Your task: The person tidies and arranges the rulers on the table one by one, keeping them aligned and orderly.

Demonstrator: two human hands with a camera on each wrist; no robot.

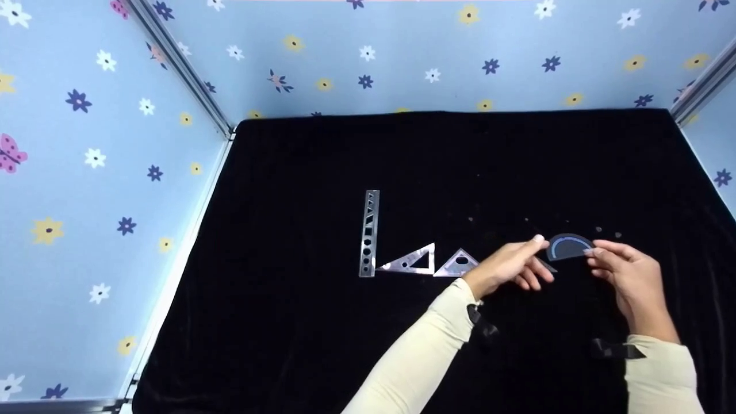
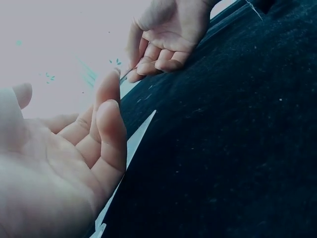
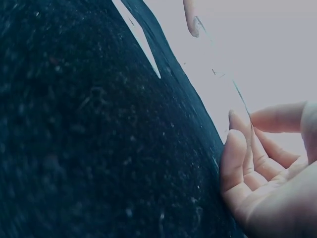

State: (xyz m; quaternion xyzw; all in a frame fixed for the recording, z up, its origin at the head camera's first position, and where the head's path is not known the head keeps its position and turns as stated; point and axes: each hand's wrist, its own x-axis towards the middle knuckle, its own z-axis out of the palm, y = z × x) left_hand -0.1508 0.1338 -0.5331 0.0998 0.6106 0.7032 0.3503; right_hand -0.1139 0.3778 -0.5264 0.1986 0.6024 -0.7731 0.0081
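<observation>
A clear half-round protractor (image 1: 570, 248) with a blue arc is held up above the black cloth. My right hand (image 1: 637, 279) pinches its right end between thumb and fingertips. At its left end is my left hand (image 1: 509, 265), a fingertip at the edge and the thumb apart from the other fingers. Below the left hand, the tip of a clear pointed piece (image 3: 141, 42) lies on the cloth; the hand hides the rest in the head view. To the left lie a set square (image 1: 451, 268), a longer set square (image 1: 397, 265) and an upright stencil ruler (image 1: 363, 244).
The black cloth (image 1: 276, 322) covers the table, with small specks beyond the hands. Blue flowered panels (image 1: 402, 57) stand behind and at both sides, joined by metal rails (image 1: 184, 63).
</observation>
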